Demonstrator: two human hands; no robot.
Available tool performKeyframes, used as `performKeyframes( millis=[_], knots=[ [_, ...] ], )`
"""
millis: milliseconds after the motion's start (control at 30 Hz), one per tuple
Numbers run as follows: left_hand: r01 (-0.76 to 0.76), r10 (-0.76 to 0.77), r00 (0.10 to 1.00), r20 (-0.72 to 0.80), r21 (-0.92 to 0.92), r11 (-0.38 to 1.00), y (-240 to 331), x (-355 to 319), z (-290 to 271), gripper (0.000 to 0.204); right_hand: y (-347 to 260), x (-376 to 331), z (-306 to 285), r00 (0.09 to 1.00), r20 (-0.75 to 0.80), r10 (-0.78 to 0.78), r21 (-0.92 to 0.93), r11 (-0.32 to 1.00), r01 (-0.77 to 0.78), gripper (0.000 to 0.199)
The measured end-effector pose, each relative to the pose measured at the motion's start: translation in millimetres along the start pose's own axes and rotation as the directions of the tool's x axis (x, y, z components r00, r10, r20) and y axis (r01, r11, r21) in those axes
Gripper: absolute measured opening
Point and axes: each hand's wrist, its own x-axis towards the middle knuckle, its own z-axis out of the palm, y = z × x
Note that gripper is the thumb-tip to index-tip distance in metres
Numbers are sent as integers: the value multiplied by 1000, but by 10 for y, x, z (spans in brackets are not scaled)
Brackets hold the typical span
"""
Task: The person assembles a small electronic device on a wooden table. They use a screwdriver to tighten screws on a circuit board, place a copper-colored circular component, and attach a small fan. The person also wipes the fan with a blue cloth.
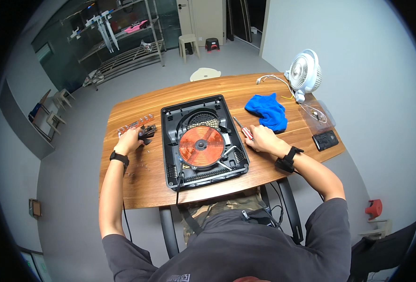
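Observation:
An opened induction cooker base (172, 120), a black housing with a round copper coil (202, 146), lies in the middle of the table. To its left, my left hand (130, 140) is closed on a small black bladed fan (147, 134), low over the wood. Just beyond that hand lies an orange strip (135, 124) with several shiny round parts along it. On the right side of the housing, my right hand (264, 140) grips a screwdriver (246, 133) by its red-and-white handle. Its shaft points away from me, toward the far left. My fingertips are partly hidden on both hands.
Small screws (145, 166) lie scattered near the left table edge. A blue cloth (267, 112), a white fan (305, 73) with its cable, and a black flat device (325, 140) occupy the right side. A black cord (178, 188) runs off the front edge.

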Motion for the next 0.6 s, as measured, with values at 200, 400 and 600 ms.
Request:
performKeyframes(
  millis=[200, 400, 600],
  knots=[
    [-29, 27, 999, -39, -47, 998, -48, -11, 76, 41, -26, -47, -175, 993, 25, 113, 55, 992, -114, 56],
    [-46, 43, 994, -102, -30, 999, -124, -53, 64, 43, 364, 129, -547, 959, -266, 93, 20, 996, -91, 37],
    [29, -29, 998, -54, -10, 1000, -30, -5, 60, 50, 733, 217, -363, 957, -260, 127, -193, 964, -180, 59]
  ],
)
